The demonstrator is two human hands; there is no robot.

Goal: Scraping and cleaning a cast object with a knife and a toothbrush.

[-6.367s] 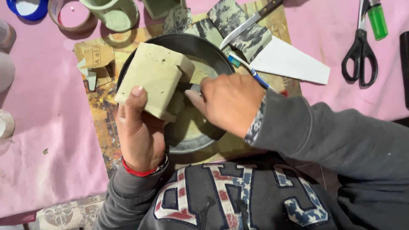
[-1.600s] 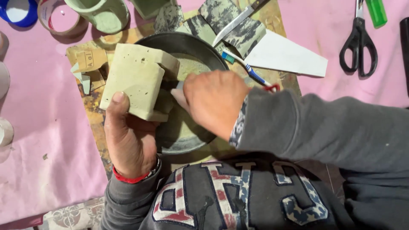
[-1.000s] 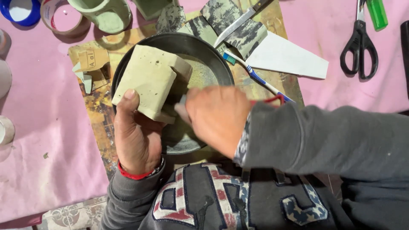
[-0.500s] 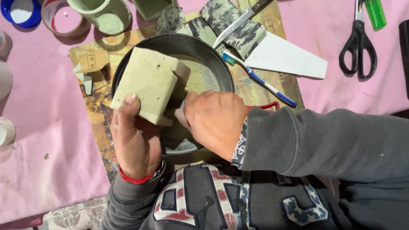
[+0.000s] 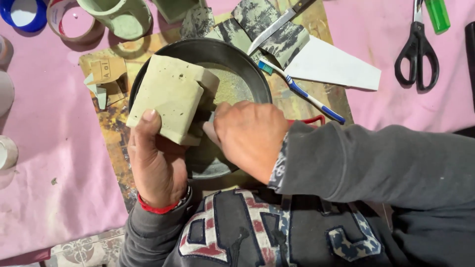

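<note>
My left hand grips a pale green rectangular block and holds it tilted over a round dark metal pan. My thumb lies on the block's top face. My right hand is closed beside the block's right side, fingers pressed against its edge; what it holds, if anything, is hidden. Greenish dust lies inside the pan.
A blue and white toothbrush and a knife lie right of the pan on sheets of paper. Black scissors rest far right. Pale green moulded cups, a tape roll and a blue lid sit upper left on pink cloth.
My right hand has slid back and forth along the block's right side. The block has shifted slightly in my left hand while staying over the pan.
</note>
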